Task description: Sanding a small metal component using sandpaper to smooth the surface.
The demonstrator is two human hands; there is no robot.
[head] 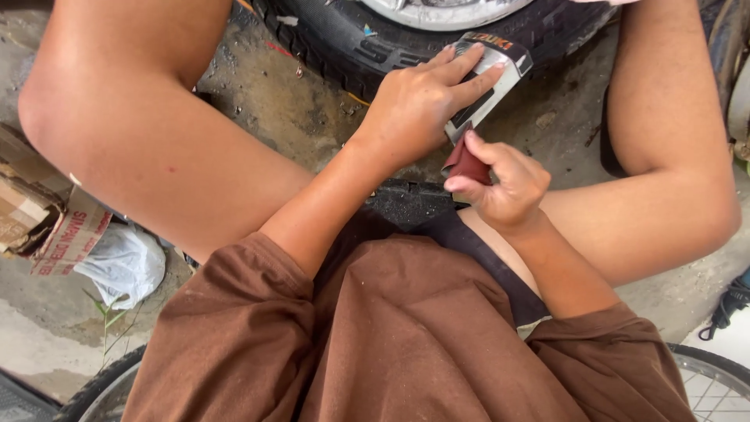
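On the dirty concrete floor (281, 117) beside a black tyre (367, 39), the left hand (422, 105) presses flat on a small silver-and-black box (500, 74) while the right hand (504, 184) pinches a folded dark red sheet (466, 164) just near it, so the box should be kept steady and the sheet held firmly.

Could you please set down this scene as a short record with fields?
Left hand: fingers flat on a small silver and black box, pressing it down
Right hand: pinches a folded dark red sheet at the box's lower end
Behind: black tyre
Ground: rough concrete
Far left: cardboard, white plastic bag
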